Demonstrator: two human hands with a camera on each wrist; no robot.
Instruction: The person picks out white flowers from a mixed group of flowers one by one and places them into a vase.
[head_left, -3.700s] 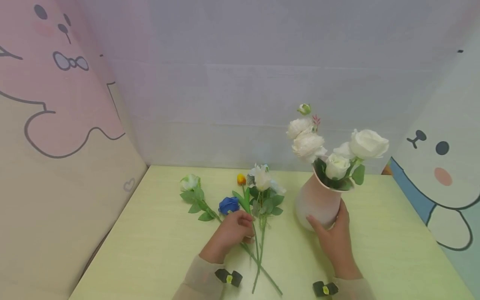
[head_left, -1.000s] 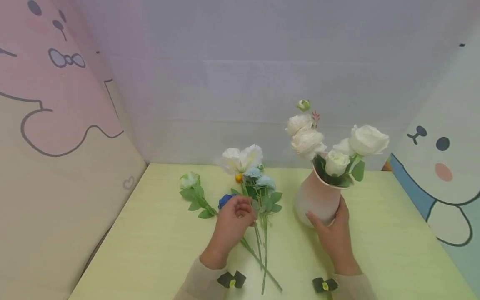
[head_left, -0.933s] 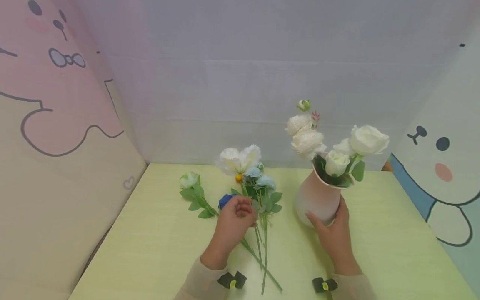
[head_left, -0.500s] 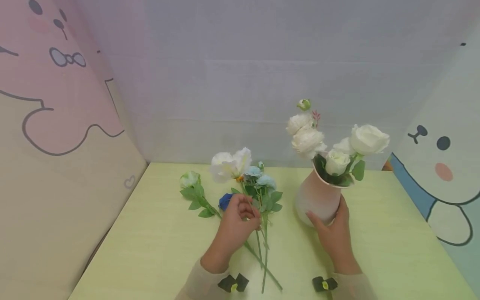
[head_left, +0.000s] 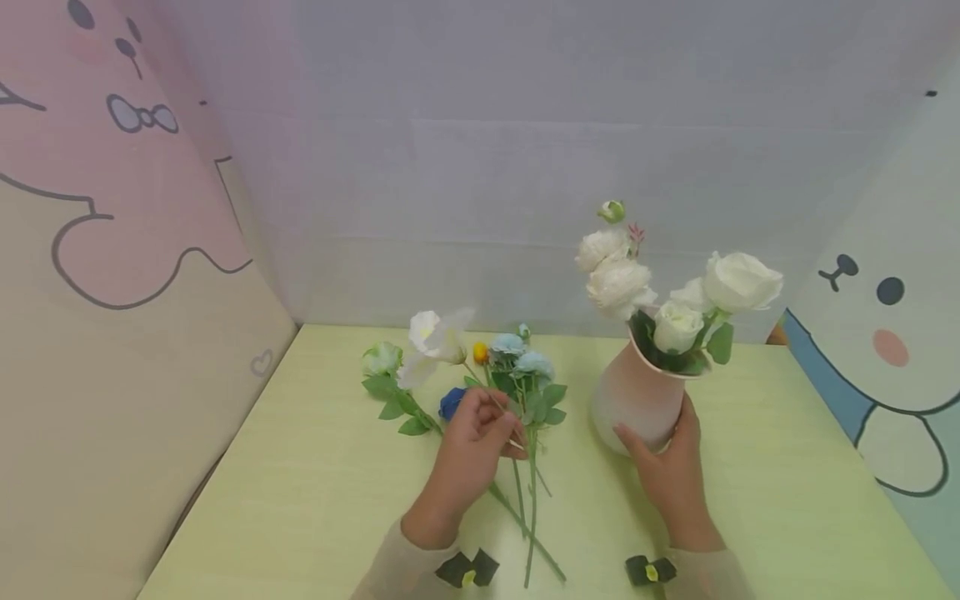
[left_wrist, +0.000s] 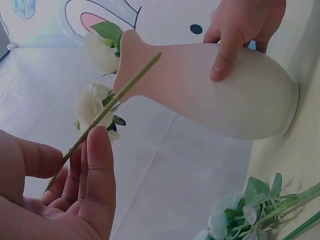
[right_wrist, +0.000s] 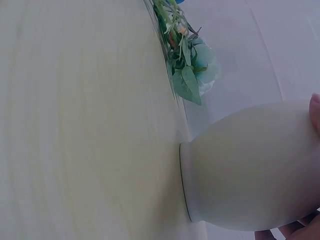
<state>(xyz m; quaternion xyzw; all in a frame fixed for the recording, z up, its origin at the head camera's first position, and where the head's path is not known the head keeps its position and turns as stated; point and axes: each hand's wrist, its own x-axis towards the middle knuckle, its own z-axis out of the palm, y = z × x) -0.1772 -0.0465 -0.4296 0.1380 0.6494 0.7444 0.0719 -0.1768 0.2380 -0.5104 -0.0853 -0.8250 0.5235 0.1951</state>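
My left hand [head_left: 468, 454] pinches the thin green stem [left_wrist: 135, 79] of a white flower [head_left: 438, 340] between thumb and fingers. The bloom leans to the left, and in the left wrist view the stem's bare end points toward the vase. My right hand [head_left: 670, 479] grips the lower body of a pink-and-white vase [head_left: 637, 396], thumb in front and fingers round its far side. Several white flowers [head_left: 678, 325] stand in its mouth. In the right wrist view the vase's base [right_wrist: 186, 182] is at the table; only parts of the fingers show there.
On the pale yellow table [head_left: 300, 500] lie a greenish-white flower [head_left: 382, 358], a blue rose [head_left: 451, 404], an orange-yellow tulip [head_left: 481, 352] and a light blue flower bunch [head_left: 532, 365]. Their stems cross near the front. A grey cloth wall [head_left: 450, 183] closes the back.
My left hand has lifted the white flower off the blue bunch. The bloom has since swung left and tipped over, while the hand shifted slightly right. My right hand keeps its hold on the vase.
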